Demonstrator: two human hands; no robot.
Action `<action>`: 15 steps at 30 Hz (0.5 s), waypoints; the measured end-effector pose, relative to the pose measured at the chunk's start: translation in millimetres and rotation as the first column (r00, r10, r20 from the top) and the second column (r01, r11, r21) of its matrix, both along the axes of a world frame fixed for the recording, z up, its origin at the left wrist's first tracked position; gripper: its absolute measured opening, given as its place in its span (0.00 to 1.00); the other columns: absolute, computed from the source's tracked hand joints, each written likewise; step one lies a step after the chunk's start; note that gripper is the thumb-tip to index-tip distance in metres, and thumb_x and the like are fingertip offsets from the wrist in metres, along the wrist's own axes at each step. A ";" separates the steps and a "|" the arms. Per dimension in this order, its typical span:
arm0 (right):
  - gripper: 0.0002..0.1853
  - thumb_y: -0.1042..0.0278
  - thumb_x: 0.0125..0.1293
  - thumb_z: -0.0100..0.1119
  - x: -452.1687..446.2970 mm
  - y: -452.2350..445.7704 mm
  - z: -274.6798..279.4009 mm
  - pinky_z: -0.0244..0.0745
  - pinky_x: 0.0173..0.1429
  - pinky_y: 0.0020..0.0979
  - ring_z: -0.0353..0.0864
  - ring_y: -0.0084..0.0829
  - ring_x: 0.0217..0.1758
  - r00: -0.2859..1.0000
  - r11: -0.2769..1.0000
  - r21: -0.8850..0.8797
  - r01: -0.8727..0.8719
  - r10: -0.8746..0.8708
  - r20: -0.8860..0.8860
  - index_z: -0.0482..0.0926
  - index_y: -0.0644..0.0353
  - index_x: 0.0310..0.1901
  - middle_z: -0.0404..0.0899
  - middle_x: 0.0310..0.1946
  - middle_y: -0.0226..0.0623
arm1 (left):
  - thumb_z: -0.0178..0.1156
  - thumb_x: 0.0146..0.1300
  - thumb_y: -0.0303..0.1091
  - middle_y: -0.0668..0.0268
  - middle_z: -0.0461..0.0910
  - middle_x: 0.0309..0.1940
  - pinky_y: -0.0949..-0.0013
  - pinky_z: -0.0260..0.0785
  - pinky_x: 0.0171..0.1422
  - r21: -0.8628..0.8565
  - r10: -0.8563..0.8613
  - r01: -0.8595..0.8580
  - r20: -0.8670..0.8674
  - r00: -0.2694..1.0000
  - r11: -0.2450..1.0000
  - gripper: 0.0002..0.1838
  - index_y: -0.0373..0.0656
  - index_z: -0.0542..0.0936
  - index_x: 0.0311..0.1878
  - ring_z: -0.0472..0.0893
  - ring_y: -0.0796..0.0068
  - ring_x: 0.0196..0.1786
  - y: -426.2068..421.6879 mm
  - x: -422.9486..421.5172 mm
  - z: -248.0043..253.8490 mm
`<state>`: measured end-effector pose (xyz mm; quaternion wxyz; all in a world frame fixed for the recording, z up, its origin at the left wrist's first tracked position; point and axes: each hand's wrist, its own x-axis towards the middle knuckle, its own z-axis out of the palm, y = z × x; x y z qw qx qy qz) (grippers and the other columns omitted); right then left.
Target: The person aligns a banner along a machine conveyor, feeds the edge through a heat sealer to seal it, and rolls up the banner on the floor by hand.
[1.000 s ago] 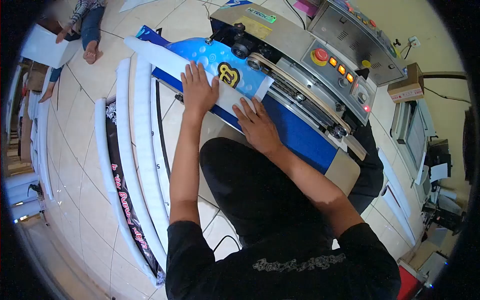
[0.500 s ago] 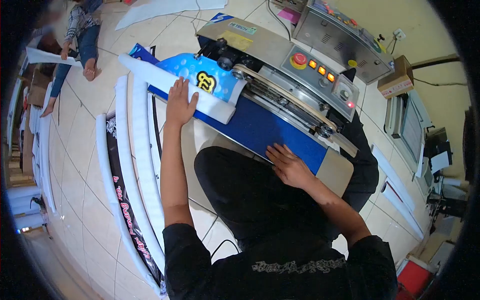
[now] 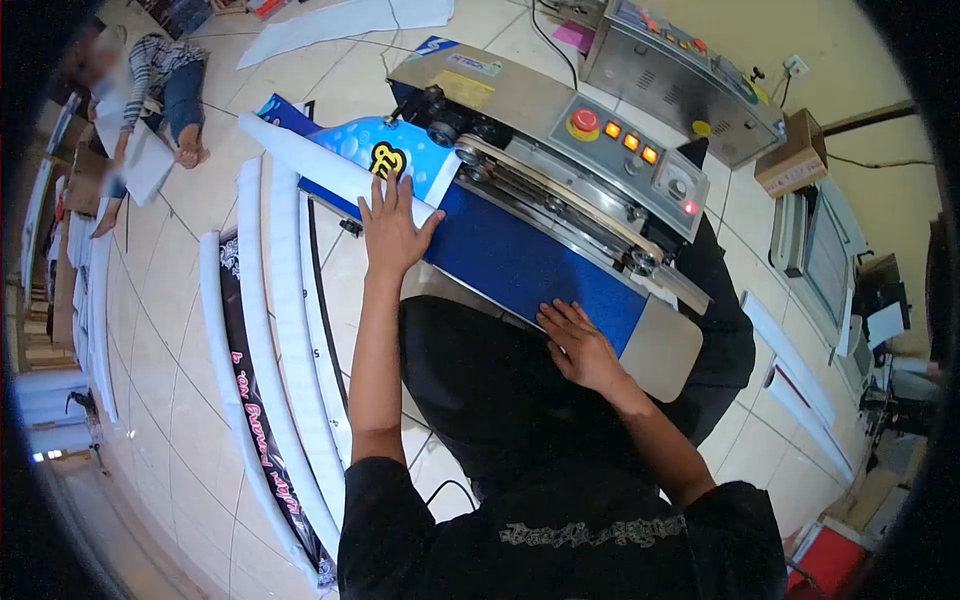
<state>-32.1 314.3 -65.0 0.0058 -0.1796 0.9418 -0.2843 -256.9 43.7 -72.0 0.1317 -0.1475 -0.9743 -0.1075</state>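
A blue printed banner (image 3: 352, 136) with a yellow-and-black motif lies on the left part of a sealing machine's belt. Its near side is rolled into a white roll (image 3: 320, 160). My left hand (image 3: 398, 232) rests on the right end of this roll, fingers spread and thumb apart. My right hand (image 3: 582, 348) lies with fingers stretched on the near edge of the blue conveyor belt (image 3: 530, 255), touching no banner. Behind the belt stands the sealing machine (image 3: 520, 95), with a red button (image 3: 583, 122), lit orange switches (image 3: 631, 142) and a dial.
Long rolled banners (image 3: 290, 330) lie on the tiled floor at left. A second metal machine (image 3: 680, 75) and a cardboard box (image 3: 792, 155) stand at the back right. Another person (image 3: 165, 75) sits at far left with a white sheet (image 3: 150, 165). White strips (image 3: 800, 370) lie at right.
My left hand has slid right along the roll to its end. The banner's right edge sits slightly further left. My right hand stays on the belt. The other person's white sheet has shifted.
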 end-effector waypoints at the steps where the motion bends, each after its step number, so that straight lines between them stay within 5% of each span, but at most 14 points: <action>1: 0.26 0.73 0.62 0.59 -2.0 -0.6 0.0 0.58 0.76 0.49 0.64 0.43 0.73 1.000 1.000 -0.003 -0.007 0.007 -0.010 0.73 0.61 0.63 0.70 0.67 0.41 | 0.61 0.61 0.60 0.48 0.59 0.72 0.32 0.47 0.73 -0.003 0.007 -0.007 -0.010 1.000 1.000 0.41 0.38 0.68 0.68 0.55 0.43 0.76 -3.2 -0.8 -0.4; 9: 0.27 0.68 0.67 0.54 -12.5 -7.4 -18.4 0.50 0.80 0.46 0.57 0.42 0.77 0.997 0.994 0.083 -0.065 0.062 0.040 0.66 0.58 0.69 0.62 0.72 0.39 | 0.66 0.55 0.60 0.51 0.58 0.73 0.28 0.54 0.68 0.033 0.034 -0.037 0.106 0.994 0.999 0.38 0.43 0.74 0.63 0.54 0.40 0.76 -13.8 -8.0 -1.4; 15: 0.27 0.67 0.67 0.53 -20.1 -12.7 -21.8 0.48 0.80 0.46 0.56 0.41 0.77 0.997 0.997 -0.005 -0.075 0.074 -0.034 0.66 0.60 0.68 0.62 0.72 0.41 | 0.65 0.51 0.40 0.46 0.60 0.72 0.36 0.52 0.73 0.151 -0.064 0.054 0.057 0.996 0.987 0.34 0.43 0.72 0.64 0.53 0.36 0.75 -35.3 -21.7 -14.9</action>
